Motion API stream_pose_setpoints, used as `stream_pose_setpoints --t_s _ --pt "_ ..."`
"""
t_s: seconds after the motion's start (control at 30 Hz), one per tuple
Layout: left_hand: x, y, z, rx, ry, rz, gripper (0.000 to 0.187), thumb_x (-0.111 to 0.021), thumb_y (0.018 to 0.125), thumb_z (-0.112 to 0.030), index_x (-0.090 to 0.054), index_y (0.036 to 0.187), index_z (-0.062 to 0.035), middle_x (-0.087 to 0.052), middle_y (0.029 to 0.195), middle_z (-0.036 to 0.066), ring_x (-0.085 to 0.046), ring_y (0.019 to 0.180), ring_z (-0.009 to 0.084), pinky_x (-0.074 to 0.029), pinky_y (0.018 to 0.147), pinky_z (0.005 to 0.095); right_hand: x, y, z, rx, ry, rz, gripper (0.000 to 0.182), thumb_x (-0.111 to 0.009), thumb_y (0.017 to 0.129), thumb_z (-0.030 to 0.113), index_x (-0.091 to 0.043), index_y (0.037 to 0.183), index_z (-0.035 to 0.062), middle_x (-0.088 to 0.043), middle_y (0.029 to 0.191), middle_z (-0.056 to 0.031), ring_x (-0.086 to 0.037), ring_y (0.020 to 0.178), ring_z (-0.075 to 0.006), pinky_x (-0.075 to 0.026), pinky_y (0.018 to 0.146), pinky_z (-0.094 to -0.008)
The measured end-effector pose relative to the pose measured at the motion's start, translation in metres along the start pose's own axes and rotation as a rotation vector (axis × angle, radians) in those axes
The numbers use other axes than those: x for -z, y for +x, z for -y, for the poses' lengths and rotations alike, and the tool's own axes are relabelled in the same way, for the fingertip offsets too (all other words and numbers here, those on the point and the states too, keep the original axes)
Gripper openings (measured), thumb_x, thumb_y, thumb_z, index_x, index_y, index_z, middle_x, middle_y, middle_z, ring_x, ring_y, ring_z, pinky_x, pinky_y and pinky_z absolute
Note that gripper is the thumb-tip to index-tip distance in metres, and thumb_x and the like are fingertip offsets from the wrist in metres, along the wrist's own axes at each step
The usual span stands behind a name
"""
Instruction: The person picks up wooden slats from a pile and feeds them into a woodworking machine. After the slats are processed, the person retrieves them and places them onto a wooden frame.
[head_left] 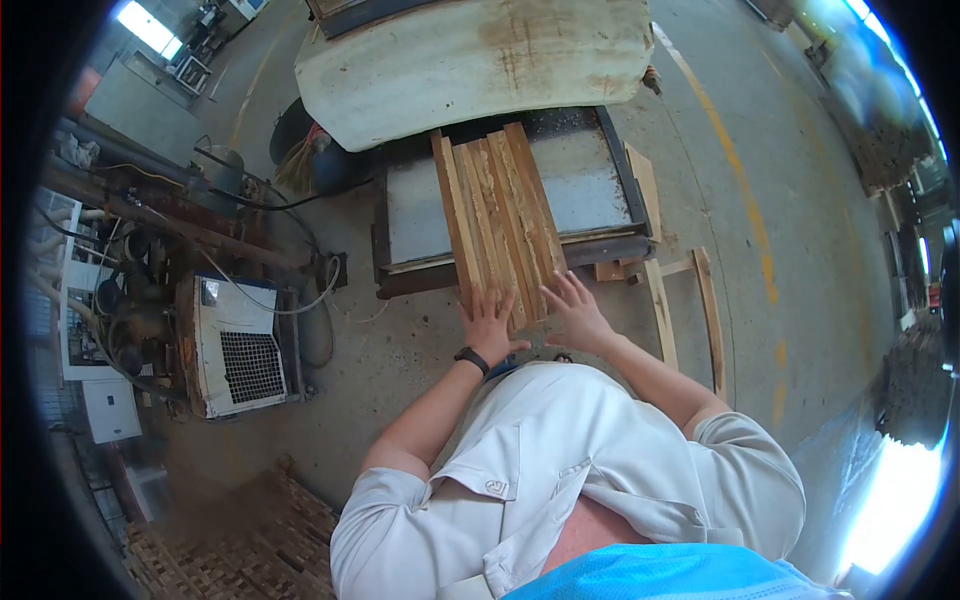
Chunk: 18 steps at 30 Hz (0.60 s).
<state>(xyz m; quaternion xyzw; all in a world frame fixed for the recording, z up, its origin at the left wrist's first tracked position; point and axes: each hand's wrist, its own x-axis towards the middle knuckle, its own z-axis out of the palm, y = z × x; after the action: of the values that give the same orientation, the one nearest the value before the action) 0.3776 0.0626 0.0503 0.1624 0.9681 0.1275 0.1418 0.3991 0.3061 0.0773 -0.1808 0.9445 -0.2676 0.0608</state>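
Observation:
Several long wooden strips (500,210) lie side by side on a metal machine bed (415,205), with rough pale lines along their joints. Their far ends run beneath a large cream-coloured cover, and their near ends stick out past the bed toward me. My left hand (488,328) has its fingers spread at the near left end of the strips, the fingertips on or just over the wood. At the right near corner is my right hand (580,318), fingers stretched out, fingertips at the outer strip's edge. Neither hand is wrapped round anything.
The stained cream cover (470,65) spans the machine's far side. Loose wood pieces (708,315) stand right of the bed. A white metal box with a mesh grille (250,365) and hoses are at left. Many stacked wood blocks (240,540) lie at lower left.

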Motion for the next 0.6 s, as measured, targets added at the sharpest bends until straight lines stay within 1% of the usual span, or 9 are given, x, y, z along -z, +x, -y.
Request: stream_pose_setpoints --t_s 0.03,0.07,0.1,0.13,0.17,0.27,0.33,0.57,0.6 --pt "-0.001 -0.002 -0.004 -0.015 0.113 0.038 0.125 -0.081 0.065 -0.068 -0.016 0.164 -0.0301 0.002 0.171 0.011 0.006 0.154 0.0466 -0.016 0.113 0.0764 -0.007 -0.001 -0.002 0.024 0.021 0.026 0.094 -0.085 0.072 0.036 -0.042 0.152 0.0131 -0.023 0.163 -0.0212 -0.013 0.153 -0.0451 -0.023 0.121 -0.0572" --pt "-0.002 -0.002 -0.006 -0.029 0.227 0.076 0.122 -0.081 0.065 -0.068 -0.017 0.163 -0.0322 0.002 0.172 0.009 0.007 0.154 0.0462 -0.017 0.112 0.0774 -0.017 0.001 -0.005 0.029 0.024 0.027 0.094 -0.085 0.072 0.036 -0.042 0.152 0.0131 -0.023 0.163 -0.0212 -0.013 0.153 -0.0451 -0.023 0.121 -0.0572" --pt "-0.009 0.000 -0.003 -0.025 0.230 0.076 0.122 -0.081 0.065 -0.068 -0.017 0.163 -0.0322 0.002 0.172 0.009 0.007 0.154 0.0462 -0.017 0.112 0.0774 -0.028 0.005 -0.008 0.062 -0.042 -0.032 0.092 -0.084 0.074 0.036 -0.042 0.153 0.0138 -0.024 0.163 -0.0210 -0.014 0.153 -0.0451 -0.022 0.121 -0.0581" --pt "-0.016 0.005 0.000 -0.039 0.227 0.020 0.119 -0.080 0.066 -0.067 -0.018 0.163 -0.0343 0.002 0.172 0.008 0.007 0.155 0.0457 -0.017 0.110 0.0787 -0.038 0.008 -0.012 0.094 -0.109 -0.091 0.090 -0.082 0.076 0.037 -0.042 0.153 0.0144 -0.025 0.163 -0.0208 -0.015 0.152 -0.0450 -0.022 0.121 -0.0589" --pt "-0.017 0.009 0.002 -0.055 0.224 -0.037 0.116 -0.080 0.068 -0.066 -0.019 0.163 -0.0363 0.002 0.172 0.006 0.008 0.155 0.0451 -0.017 0.109 0.0800 -0.041 0.009 -0.013 0.096 -0.107 -0.094 0.090 -0.082 0.076 0.037 -0.042 0.153 0.0144 -0.025 0.163 -0.0208 -0.015 0.152 -0.0450 -0.022 0.121 -0.0589" --pt "-0.014 0.020 0.009 -0.057 0.208 -0.016 0.112 -0.079 0.070 -0.064 -0.020 0.162 -0.0378 0.001 0.172 0.003 0.007 0.155 0.0449 -0.018 0.109 0.0800 -0.046 0.020 -0.018 0.109 -0.146 -0.125 0.086 -0.078 0.080 0.038 -0.041 0.154 0.0162 -0.026 0.163 -0.0203 -0.016 0.152 -0.0450 -0.021 0.120 -0.0597" --pt "-0.009 0.032 0.016 -0.075 0.221 -0.034 0.112 -0.079 0.071 -0.064 -0.020 0.162 -0.0376 0.001 0.172 0.004 0.007 0.155 0.0449 -0.019 0.108 0.0803 -0.045 0.031 -0.021 0.107 -0.216 -0.118 0.087 -0.076 0.082 0.044 -0.040 0.156 0.0176 -0.024 0.164 -0.0189 -0.016 0.152 -0.0448 -0.022 0.121 -0.0575" --pt "0.017 0.099 0.039 -0.100 0.247 -0.045 0.112 -0.081 0.071 -0.062 -0.020 0.162 -0.0367 0.002 0.172 0.004 0.005 0.155 0.0454 -0.024 0.106 0.0808 -0.031 0.095 -0.034 0.084 -0.217 -0.162 0.084 -0.073 0.085 0.046 -0.039 0.156 0.0183 -0.025 0.164 -0.0188 -0.017 0.152 -0.0445 -0.023 0.120 -0.0578" --pt "0.019 0.110 0.044 -0.112 0.248 -0.037 0.112 -0.081 0.071 -0.062 -0.020 0.162 -0.0367 0.002 0.172 0.004 0.005 0.155 0.0454 -0.024 0.106 0.0808 -0.028 0.106 -0.037 0.087 -0.237 -0.167 0.083 -0.073 0.085 0.046 -0.040 0.155 0.0178 -0.027 0.163 -0.0198 -0.018 0.151 -0.0451 -0.024 0.120 -0.0576"
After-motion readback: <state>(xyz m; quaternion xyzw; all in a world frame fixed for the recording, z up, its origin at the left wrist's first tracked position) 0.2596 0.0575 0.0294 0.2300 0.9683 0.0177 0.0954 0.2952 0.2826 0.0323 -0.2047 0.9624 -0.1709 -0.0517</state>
